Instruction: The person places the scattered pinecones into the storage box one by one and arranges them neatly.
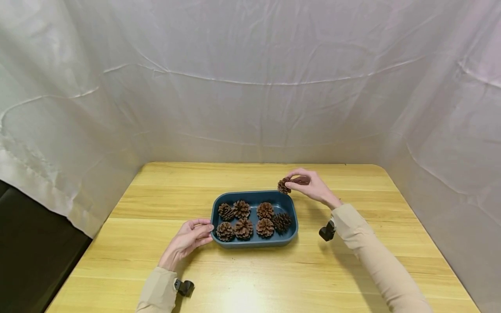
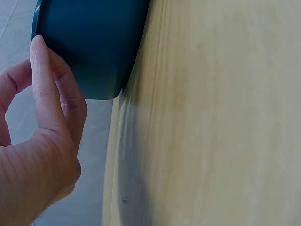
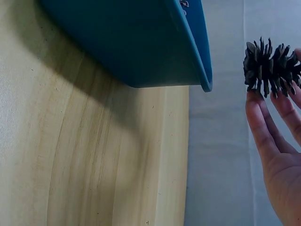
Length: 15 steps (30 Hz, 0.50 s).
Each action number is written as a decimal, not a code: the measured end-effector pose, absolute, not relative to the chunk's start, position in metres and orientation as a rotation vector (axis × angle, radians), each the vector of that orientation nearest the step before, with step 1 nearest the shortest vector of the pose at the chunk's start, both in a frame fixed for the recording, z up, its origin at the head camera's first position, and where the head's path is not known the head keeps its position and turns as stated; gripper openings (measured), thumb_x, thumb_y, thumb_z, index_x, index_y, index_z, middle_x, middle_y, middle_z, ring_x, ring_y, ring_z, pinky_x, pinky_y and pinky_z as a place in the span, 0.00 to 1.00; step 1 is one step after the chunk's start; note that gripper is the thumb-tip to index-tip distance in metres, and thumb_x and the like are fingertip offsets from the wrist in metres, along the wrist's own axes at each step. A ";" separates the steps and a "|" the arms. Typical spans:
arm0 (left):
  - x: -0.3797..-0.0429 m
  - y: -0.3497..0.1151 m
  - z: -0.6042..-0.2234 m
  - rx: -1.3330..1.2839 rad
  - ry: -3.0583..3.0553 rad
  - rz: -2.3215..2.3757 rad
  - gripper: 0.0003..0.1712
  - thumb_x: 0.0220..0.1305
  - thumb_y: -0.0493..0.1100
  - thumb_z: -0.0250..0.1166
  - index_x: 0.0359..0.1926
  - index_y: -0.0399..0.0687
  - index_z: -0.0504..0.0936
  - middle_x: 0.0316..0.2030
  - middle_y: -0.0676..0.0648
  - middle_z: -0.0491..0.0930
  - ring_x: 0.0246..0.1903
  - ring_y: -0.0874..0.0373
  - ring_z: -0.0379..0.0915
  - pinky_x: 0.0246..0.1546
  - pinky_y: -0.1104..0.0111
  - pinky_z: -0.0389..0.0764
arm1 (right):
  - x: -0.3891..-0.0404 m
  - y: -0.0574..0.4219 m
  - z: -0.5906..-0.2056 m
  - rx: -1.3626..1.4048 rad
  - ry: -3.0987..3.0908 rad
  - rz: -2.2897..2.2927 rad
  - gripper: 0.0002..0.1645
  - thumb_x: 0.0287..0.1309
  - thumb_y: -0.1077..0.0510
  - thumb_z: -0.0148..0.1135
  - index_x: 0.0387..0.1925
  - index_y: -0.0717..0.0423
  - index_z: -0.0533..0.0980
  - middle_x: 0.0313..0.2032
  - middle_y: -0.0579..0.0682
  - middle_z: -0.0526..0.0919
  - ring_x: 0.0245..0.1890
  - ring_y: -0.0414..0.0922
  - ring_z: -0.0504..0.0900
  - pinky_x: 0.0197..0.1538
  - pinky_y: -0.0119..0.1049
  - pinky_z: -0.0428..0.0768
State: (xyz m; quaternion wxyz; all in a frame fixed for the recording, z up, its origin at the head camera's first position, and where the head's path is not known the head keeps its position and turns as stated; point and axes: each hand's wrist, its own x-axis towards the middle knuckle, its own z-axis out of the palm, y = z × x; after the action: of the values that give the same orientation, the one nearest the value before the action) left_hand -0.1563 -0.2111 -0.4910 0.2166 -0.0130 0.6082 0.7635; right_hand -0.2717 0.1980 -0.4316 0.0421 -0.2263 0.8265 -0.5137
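Note:
A dark blue rectangular tray point(image 1: 254, 244) with rounded corners stands on the table, several brown pine cones point(image 1: 243, 228) lying in it in two clusters. At its left end, my left hand point(image 1: 189, 238) pinches the rim, with the thumb point(image 2: 42, 70) at the top edge. My right hand point(image 1: 311, 187) holds another pine cone point(image 1: 284, 185) between thumb and fingers, just above the tray's far right corner. In the right wrist view that pine cone point(image 3: 268, 69) is raised beside the tray's outer wall point(image 3: 141, 52), apart from it.
The wooden table point(image 1: 156, 204) carries the tray near its middle. Pale cloth point(image 1: 258, 108) hangs behind the table and along both sides. A dark surface point(image 1: 35, 248) shows at the lower left. Each wrist wears a small black camera point(image 1: 327, 231).

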 end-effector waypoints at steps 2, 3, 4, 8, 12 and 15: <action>-0.156 -0.212 -0.491 -0.039 1.686 2.114 0.14 0.72 0.32 0.56 0.55 0.31 0.68 0.35 0.54 0.81 0.32 0.66 0.81 0.40 0.76 0.88 | -0.271 0.197 -0.430 -0.715 2.517 -1.553 0.17 0.65 0.55 0.67 0.53 0.55 0.80 0.56 0.59 0.81 0.54 0.56 0.85 0.54 0.43 0.87; -0.157 -0.212 -0.491 -0.040 1.687 2.114 0.14 0.72 0.32 0.56 0.55 0.31 0.68 0.36 0.54 0.81 0.32 0.66 0.81 0.40 0.76 0.88 | -0.270 0.197 -0.430 -0.720 2.514 -1.540 0.17 0.65 0.55 0.67 0.53 0.55 0.80 0.56 0.59 0.81 0.53 0.55 0.85 0.54 0.42 0.87; -0.157 -0.212 -0.491 -0.041 1.687 2.115 0.14 0.72 0.32 0.56 0.55 0.31 0.68 0.36 0.54 0.81 0.32 0.66 0.81 0.40 0.76 0.88 | -0.270 0.196 -0.430 -0.722 2.516 -1.521 0.17 0.65 0.55 0.67 0.53 0.55 0.81 0.55 0.58 0.82 0.52 0.54 0.86 0.53 0.40 0.87; -0.156 -0.212 -0.492 -0.042 1.693 2.110 0.14 0.72 0.32 0.56 0.55 0.32 0.69 0.35 0.54 0.80 0.32 0.66 0.81 0.40 0.76 0.88 | -0.269 0.195 -0.430 -0.715 2.517 -1.469 0.18 0.64 0.55 0.67 0.53 0.56 0.81 0.51 0.60 0.85 0.48 0.50 0.86 0.49 0.34 0.85; -0.156 -0.211 -0.491 -0.045 1.701 2.106 0.14 0.72 0.32 0.56 0.55 0.32 0.68 0.36 0.54 0.79 0.32 0.66 0.80 0.39 0.76 0.88 | -0.269 0.195 -0.432 -0.734 2.493 -1.466 0.19 0.65 0.56 0.66 0.55 0.58 0.80 0.51 0.61 0.85 0.48 0.51 0.85 0.48 0.32 0.85; -0.156 -0.212 -0.491 -0.045 1.696 2.110 0.14 0.72 0.32 0.56 0.55 0.32 0.68 0.35 0.54 0.79 0.32 0.66 0.80 0.40 0.76 0.88 | -0.269 0.194 -0.433 -0.747 2.485 -1.473 0.18 0.64 0.57 0.67 0.54 0.58 0.80 0.51 0.60 0.85 0.48 0.50 0.85 0.49 0.31 0.85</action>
State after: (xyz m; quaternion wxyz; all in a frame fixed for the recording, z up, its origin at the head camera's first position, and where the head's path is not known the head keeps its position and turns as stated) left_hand -0.1556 -0.2116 -0.4911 0.2151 -0.0161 0.6117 0.7611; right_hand -0.2686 0.1944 -0.4333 0.0791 -0.2497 0.8302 -0.4921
